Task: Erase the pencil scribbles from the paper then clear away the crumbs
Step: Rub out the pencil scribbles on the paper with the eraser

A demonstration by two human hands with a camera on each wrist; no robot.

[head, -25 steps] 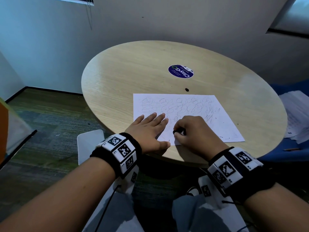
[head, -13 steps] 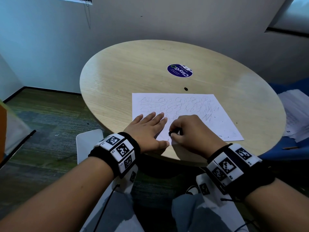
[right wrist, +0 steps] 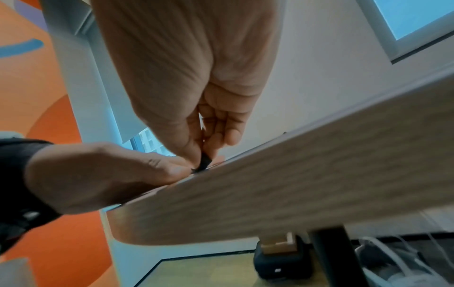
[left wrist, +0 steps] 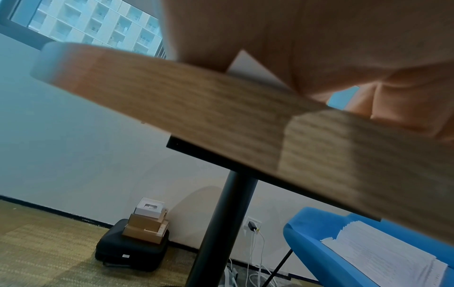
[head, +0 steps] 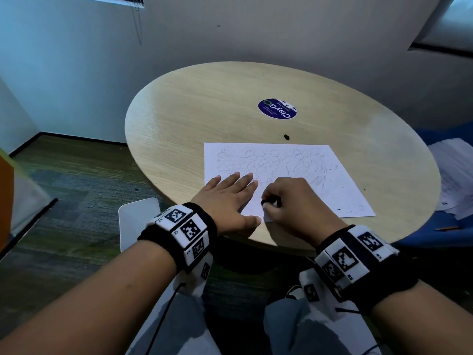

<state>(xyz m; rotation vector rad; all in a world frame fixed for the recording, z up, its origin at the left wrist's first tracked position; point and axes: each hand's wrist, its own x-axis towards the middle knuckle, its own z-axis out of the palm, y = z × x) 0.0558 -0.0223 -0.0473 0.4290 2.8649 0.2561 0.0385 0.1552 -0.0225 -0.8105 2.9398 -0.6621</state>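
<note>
Table top: purple round sticker [head: 277, 109] sitting at the far side.
Blue chair [left wrist: 317, 244]: stacked papers [left wrist: 383, 252] (loose pile).
Floor: cardboard boxes [left wrist: 147, 225] atop black case [left wrist: 127, 252].

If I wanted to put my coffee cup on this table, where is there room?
Bare wood lies along the table's left side, left of the paper, and at the far edge behind the round blue sticker. The near edge is crowded: the left hand presses the paper and the right hand pinches a black eraser.

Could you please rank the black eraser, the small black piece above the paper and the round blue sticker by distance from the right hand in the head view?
1. Black eraser: pinched in the right hand, on the paper's near edge.
2. Small black piece: on the table just past the paper's far edge.
3. Round blue sticker: farther back, near the table's middle.
</note>
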